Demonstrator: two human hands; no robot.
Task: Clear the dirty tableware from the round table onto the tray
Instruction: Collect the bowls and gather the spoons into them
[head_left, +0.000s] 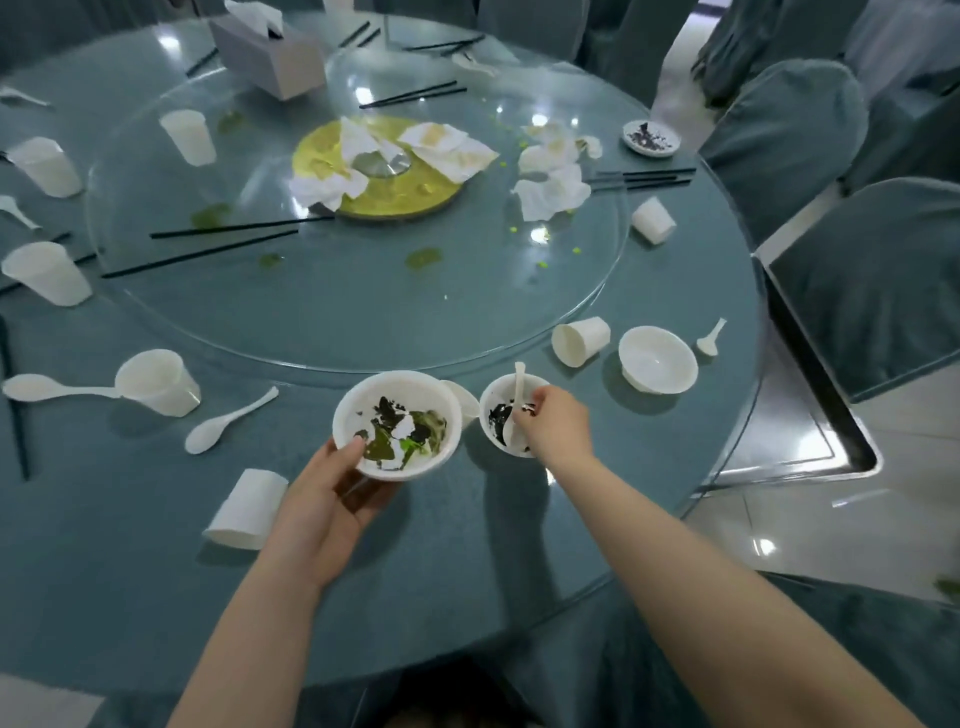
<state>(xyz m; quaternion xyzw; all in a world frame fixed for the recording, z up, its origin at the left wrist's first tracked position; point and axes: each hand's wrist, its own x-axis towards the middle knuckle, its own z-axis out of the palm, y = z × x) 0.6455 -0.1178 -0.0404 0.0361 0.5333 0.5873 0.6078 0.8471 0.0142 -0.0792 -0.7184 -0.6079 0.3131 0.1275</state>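
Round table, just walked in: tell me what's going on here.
A person is clearing a messy round table. The left hand holds a dirty white bowl of scraps by its rim. The right hand grips a smaller dirty bowl with a white spoon in it. Cups, spoons, chopsticks and crumpled napkins still lie around. No tray is in view.

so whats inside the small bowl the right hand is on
The small bowl holds a white spoon and dark scraps. The right hand covers its near-right part, so anything there is hidden.
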